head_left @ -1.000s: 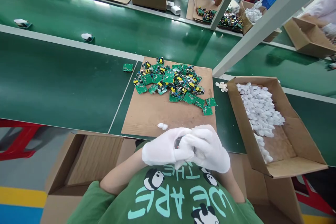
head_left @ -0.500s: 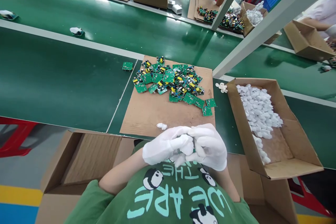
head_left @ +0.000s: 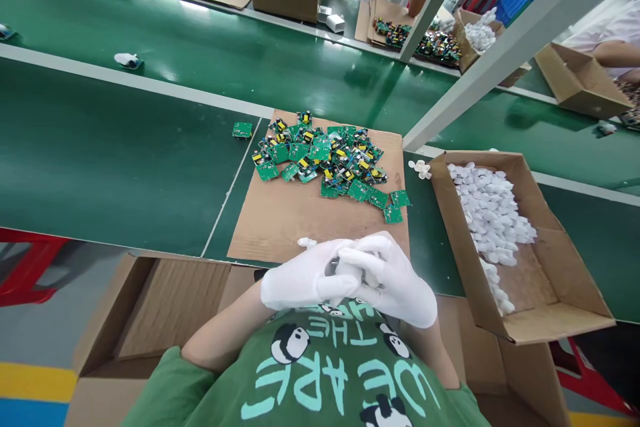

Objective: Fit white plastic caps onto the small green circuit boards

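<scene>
My left hand [head_left: 307,277] and my right hand [head_left: 400,283], both in white gloves, meet in front of my chest at the table's near edge. Their fingers are curled together around something small that the gloves mostly hide; I cannot make out what it is. Just beyond the left hand, a small white piece [head_left: 307,242] lies on a cardboard sheet [head_left: 275,227]. Farther up that sheet is a heap of green circuit boards [head_left: 320,153] with yellow and black components. One separate circuit board [head_left: 243,130] sits left of the sheet.
To the right stands an open cardboard box [head_left: 560,257] of small white pieces [head_left: 490,213]. Beside it lie several pale discs [head_left: 420,169]. A slanted grey post [head_left: 480,80] rises behind. A green conveyor [head_left: 225,60] carries a white-topped board [head_left: 129,61]. Co-workers sit across it.
My hands have closed more tightly together, the right fingers now lapping over the left. The white-topped board on the conveyor has moved left.
</scene>
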`<state>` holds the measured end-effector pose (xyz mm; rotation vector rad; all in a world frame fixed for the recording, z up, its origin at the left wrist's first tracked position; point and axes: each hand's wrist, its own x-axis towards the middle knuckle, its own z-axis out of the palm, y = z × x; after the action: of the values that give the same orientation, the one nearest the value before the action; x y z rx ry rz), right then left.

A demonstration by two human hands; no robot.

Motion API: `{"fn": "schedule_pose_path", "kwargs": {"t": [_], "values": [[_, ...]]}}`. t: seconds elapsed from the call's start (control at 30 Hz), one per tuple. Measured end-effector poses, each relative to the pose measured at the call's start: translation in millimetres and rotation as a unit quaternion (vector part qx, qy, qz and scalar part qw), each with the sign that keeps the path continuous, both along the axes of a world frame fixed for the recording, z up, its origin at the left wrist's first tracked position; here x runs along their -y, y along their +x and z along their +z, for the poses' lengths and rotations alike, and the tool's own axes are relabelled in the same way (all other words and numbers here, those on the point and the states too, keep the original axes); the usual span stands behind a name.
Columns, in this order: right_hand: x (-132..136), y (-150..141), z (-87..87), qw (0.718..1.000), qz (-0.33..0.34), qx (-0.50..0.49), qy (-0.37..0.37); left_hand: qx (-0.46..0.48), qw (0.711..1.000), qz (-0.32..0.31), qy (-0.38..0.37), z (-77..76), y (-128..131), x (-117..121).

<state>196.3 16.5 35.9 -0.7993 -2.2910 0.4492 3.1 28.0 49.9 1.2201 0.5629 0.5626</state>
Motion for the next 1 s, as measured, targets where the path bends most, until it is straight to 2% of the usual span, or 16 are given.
{"fn": "schedule_pose_path", "kwargs": {"t": [0.13, 0.23, 0.3, 0.37, 0.5, 0.63, 0.8, 0.87, 0.97, 1.0], "values": [[-3.7, 2.8, 2.3, 0.998, 0.040, -0.027, -0.049, -0.017, 0.996, -0.042, -0.071, -5.8, -3.3, 0.3], [-4.6, 1.0, 5.8, 0.996, 0.039, -0.062, -0.055, 0.035, 0.996, -0.050, -0.063, -9.1, -1.4, 2.1], [-3.5, -1.6, 7.1, 0.997, 0.006, -0.067, -0.044, 0.055, 0.997, -0.034, -0.049, -9.4, -0.3, 2.7], [-1.9, -3.8, 5.8, 0.997, -0.014, -0.065, -0.024, 0.047, 0.996, -0.028, -0.067, -8.6, -0.1, 3.4], [-0.3, -4.7, -3.6, 0.996, 0.002, -0.077, 0.054, 0.046, 0.991, -0.036, -0.123, -7.2, -1.3, 5.1], [-1.8, -5.4, -7.3, 0.992, -0.013, -0.062, 0.110, 0.036, 0.996, -0.015, -0.084, -5.0, 0.9, 5.2], [-7.4, -10.6, 1.8, 0.993, -0.007, 0.008, 0.114, -0.049, 0.995, 0.070, -0.050, 1.0, 4.0, 2.4], [-8.9, -13.8, 4.5, 0.991, -0.009, 0.035, 0.130, -0.050, 0.996, 0.070, -0.034, 0.2, 1.0, 1.0], [-15.8, -17.5, 9.1, 0.990, 0.002, 0.049, 0.135, 0.005, 0.999, 0.031, -0.025, -7.0, -10.4, -1.6], [-22.3, -17.6, 11.5, 0.991, 0.012, 0.056, 0.125, 0.010, 0.999, 0.044, -0.026, -11.0, -16.1, -3.4]]}}
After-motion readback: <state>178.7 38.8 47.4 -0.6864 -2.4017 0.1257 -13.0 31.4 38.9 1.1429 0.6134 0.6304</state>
